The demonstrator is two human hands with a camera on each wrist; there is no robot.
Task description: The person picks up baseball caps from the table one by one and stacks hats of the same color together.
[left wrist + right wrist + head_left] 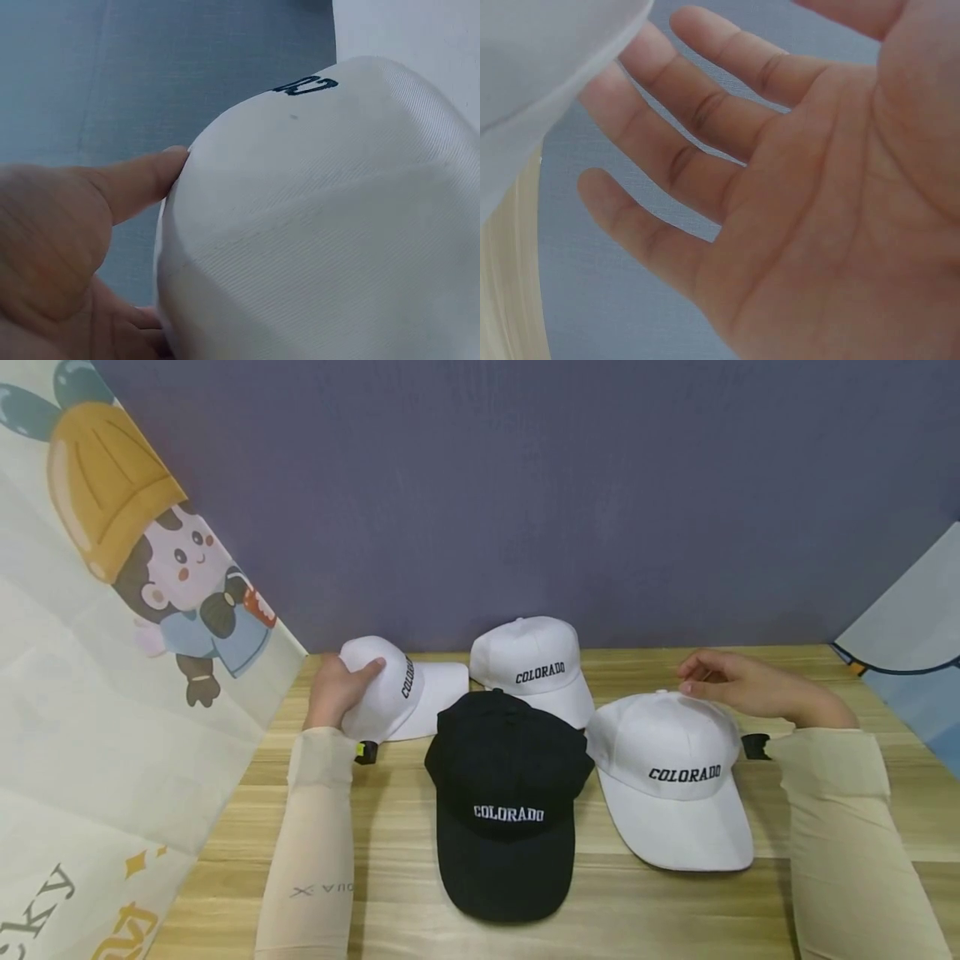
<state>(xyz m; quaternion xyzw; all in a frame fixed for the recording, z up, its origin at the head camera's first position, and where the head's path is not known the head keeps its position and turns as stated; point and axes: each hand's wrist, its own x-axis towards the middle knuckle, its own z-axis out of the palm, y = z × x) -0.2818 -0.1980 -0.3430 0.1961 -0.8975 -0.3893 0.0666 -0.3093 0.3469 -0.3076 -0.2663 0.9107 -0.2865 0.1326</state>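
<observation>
Four-panel view aside, my left hand [334,692] grips the crown of the left white baseball cap [372,687], its brim toward the right. In the left wrist view the thumb [142,180] presses the crown [315,217]; the other fingertips are partly hidden behind it. My right hand [738,683] hovers by the top of the right white cap [667,743], fingers loosely bent and holding nothing. The right wrist view shows the palm with spread fingers [682,112] beside white cap fabric [547,67]; whether they touch is unclear.
A black cap [506,768] lies in the middle front, brim toward me. Behind it sits another white cap [528,656], partly covered. All bear "COLORADO" lettering. A grey-blue wall [525,485] borders the wooden table [390,877] at the back; a printed sheet [90,652] stands left.
</observation>
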